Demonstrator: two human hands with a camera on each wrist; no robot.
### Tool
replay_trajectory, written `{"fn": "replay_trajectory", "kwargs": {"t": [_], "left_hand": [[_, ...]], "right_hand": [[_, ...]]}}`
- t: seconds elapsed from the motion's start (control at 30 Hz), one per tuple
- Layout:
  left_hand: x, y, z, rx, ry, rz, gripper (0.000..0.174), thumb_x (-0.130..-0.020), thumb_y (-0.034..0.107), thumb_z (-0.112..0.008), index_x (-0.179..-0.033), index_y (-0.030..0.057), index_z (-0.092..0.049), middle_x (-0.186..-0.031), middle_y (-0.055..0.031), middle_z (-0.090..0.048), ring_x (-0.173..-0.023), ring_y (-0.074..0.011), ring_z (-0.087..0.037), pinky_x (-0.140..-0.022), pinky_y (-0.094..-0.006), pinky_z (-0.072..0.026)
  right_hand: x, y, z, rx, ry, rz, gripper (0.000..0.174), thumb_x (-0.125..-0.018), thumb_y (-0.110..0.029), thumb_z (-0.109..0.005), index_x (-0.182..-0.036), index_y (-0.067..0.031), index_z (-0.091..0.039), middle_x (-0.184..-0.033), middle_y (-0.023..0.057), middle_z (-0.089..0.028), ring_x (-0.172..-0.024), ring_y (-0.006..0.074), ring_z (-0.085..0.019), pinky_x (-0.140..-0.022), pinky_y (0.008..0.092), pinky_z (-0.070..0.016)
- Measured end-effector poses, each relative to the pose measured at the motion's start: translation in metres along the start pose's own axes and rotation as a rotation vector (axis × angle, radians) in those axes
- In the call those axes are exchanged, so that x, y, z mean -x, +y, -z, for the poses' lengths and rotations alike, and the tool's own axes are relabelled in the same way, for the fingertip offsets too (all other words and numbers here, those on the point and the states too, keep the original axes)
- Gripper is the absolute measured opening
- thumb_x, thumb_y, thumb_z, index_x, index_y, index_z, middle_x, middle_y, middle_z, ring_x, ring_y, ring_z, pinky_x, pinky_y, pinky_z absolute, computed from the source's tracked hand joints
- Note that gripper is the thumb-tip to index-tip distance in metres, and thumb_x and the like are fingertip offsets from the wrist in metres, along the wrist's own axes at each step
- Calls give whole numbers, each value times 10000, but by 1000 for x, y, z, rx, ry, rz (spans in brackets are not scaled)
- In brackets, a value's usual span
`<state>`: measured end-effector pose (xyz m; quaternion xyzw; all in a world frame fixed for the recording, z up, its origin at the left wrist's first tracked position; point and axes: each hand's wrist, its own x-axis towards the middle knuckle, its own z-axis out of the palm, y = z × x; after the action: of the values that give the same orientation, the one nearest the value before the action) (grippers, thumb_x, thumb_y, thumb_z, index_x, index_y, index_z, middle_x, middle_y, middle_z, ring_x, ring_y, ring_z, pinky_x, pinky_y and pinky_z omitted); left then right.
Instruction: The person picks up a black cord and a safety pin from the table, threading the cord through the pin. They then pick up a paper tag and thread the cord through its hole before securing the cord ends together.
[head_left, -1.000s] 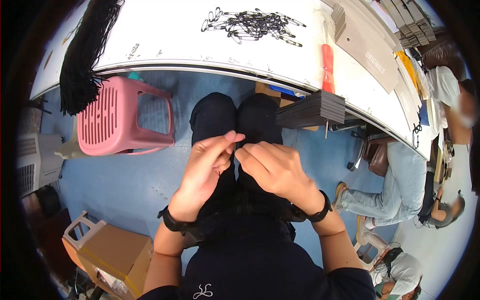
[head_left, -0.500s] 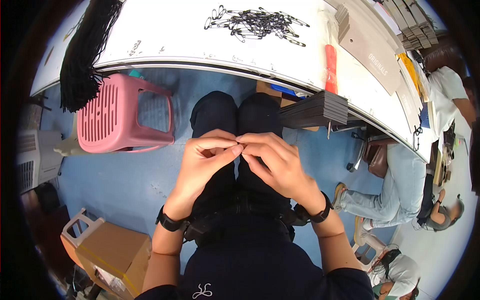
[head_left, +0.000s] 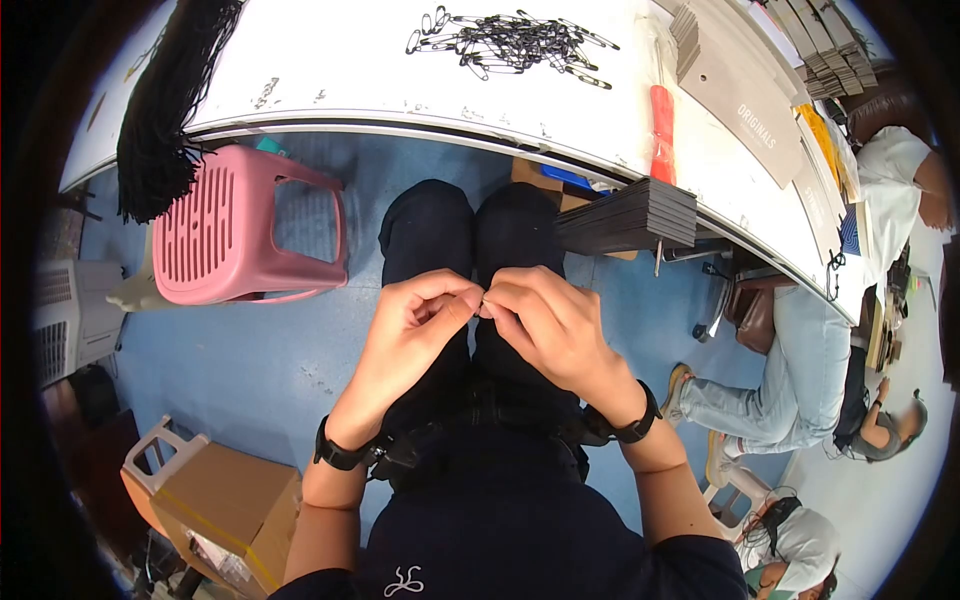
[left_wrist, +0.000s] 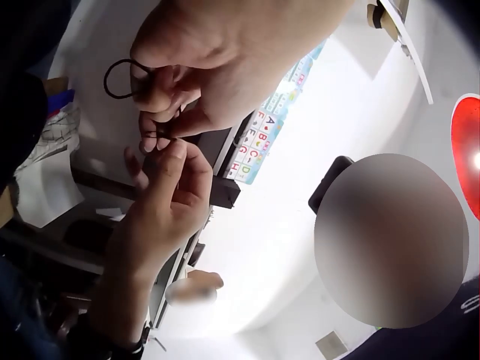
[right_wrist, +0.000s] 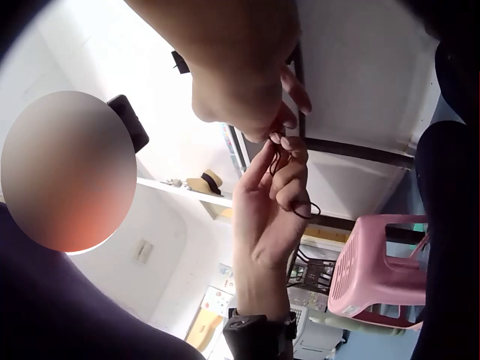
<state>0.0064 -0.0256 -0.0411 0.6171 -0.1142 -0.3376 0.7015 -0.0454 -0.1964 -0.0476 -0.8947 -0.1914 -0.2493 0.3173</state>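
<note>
Above the lap, the left hand [head_left: 415, 325] and the right hand [head_left: 550, 325] meet at their fingertips. A thin black cord [right_wrist: 276, 161] runs across the left hand's curled fingers in the right wrist view. Its loop [left_wrist: 109, 79] sticks out behind those fingers in the left wrist view. The left hand [left_wrist: 217, 60] pinches the cord, and the right hand [left_wrist: 154, 225] pinches it at the same spot with thumb and forefinger. What lies between the fingertips is mostly hidden.
The white table [head_left: 350, 80] bears black safety pins [head_left: 520, 42], a bundle of black cords [head_left: 165, 120], a red-handled tool [head_left: 662, 130] and grey cards [head_left: 740, 95]. Dark cards [head_left: 640, 215] jut over its edge. A pink stool [head_left: 225, 225] stands left, a cardboard box [head_left: 225, 495] lower left.
The hands were apart one second ago, then came together at the fingertips. Over the last half second they have stayed together, with only small finger shifts.
</note>
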Motion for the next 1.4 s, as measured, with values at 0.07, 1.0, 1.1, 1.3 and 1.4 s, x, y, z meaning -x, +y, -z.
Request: {"fn": "replay_trajectory", "kwargs": {"t": [0.07, 1.0, 1.1, 1.3, 1.4], "left_hand": [[-1, -1, 1, 70, -11, -10, 75, -888, 26, -555, -883, -29, -606, -813, -14, -612, -768, -39, -545, -631, -171, -400], [3, 3, -6, -312, 128, -244, 90, -792, -28, -646, -881, -13, -640, -726, -16, -622, -590, -4, -493, -471, -165, -341], [4, 6, -4, -227, 51, -108, 82, -798, -37, -633, -880, -32, -627, -744, -21, -625, -634, -8, -529, -505, -159, -382], [4, 11, -5, 17, -15, -10, 72, -821, -20, -626, -883, -54, -612, -758, -30, -620, -688, -27, -544, -585, -159, -422], [4, 10, -3, 35, -46, 15, 65, -822, -27, -621, -882, -51, -615, -765, -33, -624, -700, -34, -553, -597, -166, -430]], "right_hand": [[0, 1, -1, -38, -2, -13, 219, -697, -17, -695, -863, -34, -553, -857, 74, -572, -661, 204, -597, -520, 292, -501], [0, -3, -2, -363, 89, -232, 186, -761, 60, -645, -913, 16, -548, -835, 117, -592, -659, 201, -610, -550, 279, -517], [0, -3, 0, -410, 72, -267, 171, -776, 49, -639, -921, 17, -554, -842, 118, -596, -670, 192, -617, -568, 270, -533], [-1, -4, 1, -440, 71, -274, 169, -773, 48, -643, -917, 18, -560, -851, 120, -599, -678, 192, -620, -579, 268, -537], [0, -3, 2, -444, 85, -266, 170, -771, 47, -646, -915, 12, -564, -846, 119, -602, -676, 197, -620, -568, 267, -526]]}}
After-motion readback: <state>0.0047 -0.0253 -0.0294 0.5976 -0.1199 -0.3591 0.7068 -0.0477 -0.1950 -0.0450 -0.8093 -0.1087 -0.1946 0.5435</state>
